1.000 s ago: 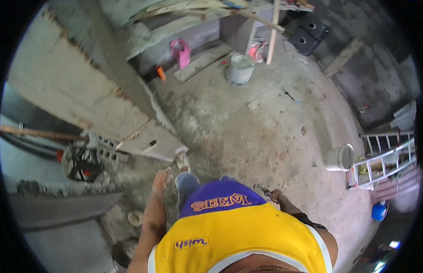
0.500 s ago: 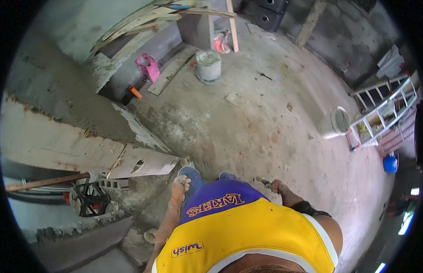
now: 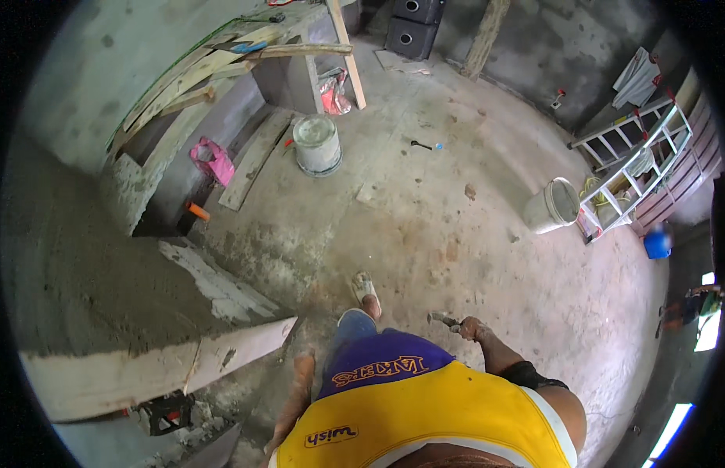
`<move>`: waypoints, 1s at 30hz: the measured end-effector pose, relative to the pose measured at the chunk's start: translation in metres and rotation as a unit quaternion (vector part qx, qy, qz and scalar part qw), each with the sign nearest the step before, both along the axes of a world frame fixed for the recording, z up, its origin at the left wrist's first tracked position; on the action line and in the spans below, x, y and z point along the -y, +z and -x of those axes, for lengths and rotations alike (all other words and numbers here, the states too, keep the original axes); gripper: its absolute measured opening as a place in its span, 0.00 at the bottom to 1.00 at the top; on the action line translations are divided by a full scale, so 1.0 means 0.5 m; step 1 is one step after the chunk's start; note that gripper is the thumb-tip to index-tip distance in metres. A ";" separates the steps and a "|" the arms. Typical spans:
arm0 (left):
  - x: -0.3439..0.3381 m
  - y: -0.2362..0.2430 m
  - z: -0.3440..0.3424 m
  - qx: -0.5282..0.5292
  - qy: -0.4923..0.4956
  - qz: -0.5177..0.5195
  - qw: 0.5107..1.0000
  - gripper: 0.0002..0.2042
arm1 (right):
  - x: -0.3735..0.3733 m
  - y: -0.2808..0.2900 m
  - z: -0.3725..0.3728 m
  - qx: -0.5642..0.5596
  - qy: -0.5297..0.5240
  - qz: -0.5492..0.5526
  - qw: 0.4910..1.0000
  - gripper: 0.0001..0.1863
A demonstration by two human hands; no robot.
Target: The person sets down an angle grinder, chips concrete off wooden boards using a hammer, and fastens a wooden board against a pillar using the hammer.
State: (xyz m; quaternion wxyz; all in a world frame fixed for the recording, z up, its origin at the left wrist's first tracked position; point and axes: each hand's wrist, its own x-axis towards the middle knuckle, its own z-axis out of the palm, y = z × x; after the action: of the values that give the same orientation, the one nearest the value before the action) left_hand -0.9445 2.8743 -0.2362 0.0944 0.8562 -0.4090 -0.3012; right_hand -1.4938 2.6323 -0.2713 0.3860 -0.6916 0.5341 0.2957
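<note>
My right hand (image 3: 472,329) is closed around the handle of a small trowel (image 3: 440,318), held out in front of my right side above the floor. The trowel's grey, mortar-smeared blade points left. My left hand (image 3: 303,360) hangs low beside my left leg, apart from the boards; its fingers blur into the grey floor and cannot be made out. Close to that hand is the end of a pale wooden board (image 3: 261,343), which edges a surface of wet grey mortar (image 3: 89,249).
A mortar-stained bucket (image 3: 317,146) stands ahead; another bucket (image 3: 551,207) is at right by an aluminium ladder (image 3: 636,175). Planks (image 3: 199,78) lie over the block structure at far left, near a pink bag (image 3: 213,161) and an orange pipe (image 3: 197,210). A person (image 3: 682,308) is at far right.
My view has shifted, so the buckets and ladder sit farther left and lower. A foot now shows ahead of me. My left hand has drawn back from the board's end; the trowel shows more plainly.
</note>
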 end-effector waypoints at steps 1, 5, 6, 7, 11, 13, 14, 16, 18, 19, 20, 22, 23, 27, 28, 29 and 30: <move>0.015 -0.009 -0.019 -0.031 0.033 -0.006 0.999 0.21 | 0.033 0.017 -0.017 0.028 -0.050 -0.017 0.998 0.30; 0.098 -0.036 -0.122 -0.251 0.236 -0.004 0.939 0.16 | 0.153 0.047 -0.050 -0.023 -0.148 -0.088 0.985 0.31; 0.113 -0.036 -0.141 -0.287 0.263 -0.001 0.921 0.15 | 0.187 0.084 -0.077 -0.060 -0.187 -0.103 0.975 0.31; 0.143 -0.031 -0.159 -0.315 0.282 0.007 0.906 0.14 | 0.219 0.096 -0.082 -0.067 -0.172 -0.112 0.976 0.30; 0.308 -0.028 -0.188 -0.190 0.219 0.147 0.946 0.16 | 0.336 0.106 -0.082 -0.061 -0.182 -0.110 0.975 0.29; 0.459 0.025 -0.210 -0.192 0.278 -0.083 0.938 0.18 | 0.380 0.095 -0.053 -0.054 -0.179 -0.104 0.977 0.29; 0.512 0.051 -0.198 -0.131 0.259 -0.007 0.957 0.16 | 0.393 0.091 -0.053 -0.034 -0.197 -0.095 0.975 0.29; 0.420 -0.097 -0.253 -0.027 0.229 -0.022 0.973 0.15 | 0.460 0.117 -0.117 0.002 -0.189 -0.113 0.976 0.27; 0.489 -0.073 -0.250 -0.046 0.216 -0.103 0.970 0.16 | 0.505 0.073 -0.090 0.009 -0.205 -0.078 0.976 0.25; 0.536 -0.030 -0.235 -0.074 0.209 -0.157 0.962 0.17 | 0.528 0.022 -0.059 -0.024 -0.221 -0.096 0.970 0.23; 0.539 -0.006 -0.211 -0.078 0.228 -0.159 0.957 0.17 | 0.556 -0.026 -0.027 -0.029 -0.201 -0.099 0.974 0.23; 0.493 0.025 -0.141 0.050 0.252 0.031 0.966 0.18 | 0.645 -0.053 -0.044 -0.019 -0.138 -0.111 0.984 0.22; 0.477 0.041 -0.108 0.012 0.267 0.093 0.959 0.18 | 0.693 -0.050 -0.057 -0.014 -0.108 -0.114 0.988 0.22; 0.311 -0.030 0.075 0.066 0.363 0.013 0.929 0.15 | 0.854 -0.049 -0.067 0.004 -0.020 -0.138 0.990 0.19; 0.262 -0.037 0.154 0.075 0.389 -0.035 0.917 0.13 | 0.896 -0.054 -0.079 0.003 -0.002 -0.142 0.990 0.19; 0.217 -0.040 0.241 0.080 0.412 -0.083 0.904 0.12 | 0.937 -0.056 -0.091 -0.002 0.019 -0.146 0.989 0.18; 0.192 -0.048 0.311 0.081 0.424 -0.126 0.893 0.11 | 0.972 -0.061 -0.104 -0.006 0.035 -0.146 0.989 0.18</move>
State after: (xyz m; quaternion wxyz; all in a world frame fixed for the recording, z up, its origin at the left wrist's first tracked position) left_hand -1.1001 2.7782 -0.2601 0.0711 0.9743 0.0277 -0.2117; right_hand -1.4419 2.1465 -0.3018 0.4694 -0.6443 0.4625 0.3881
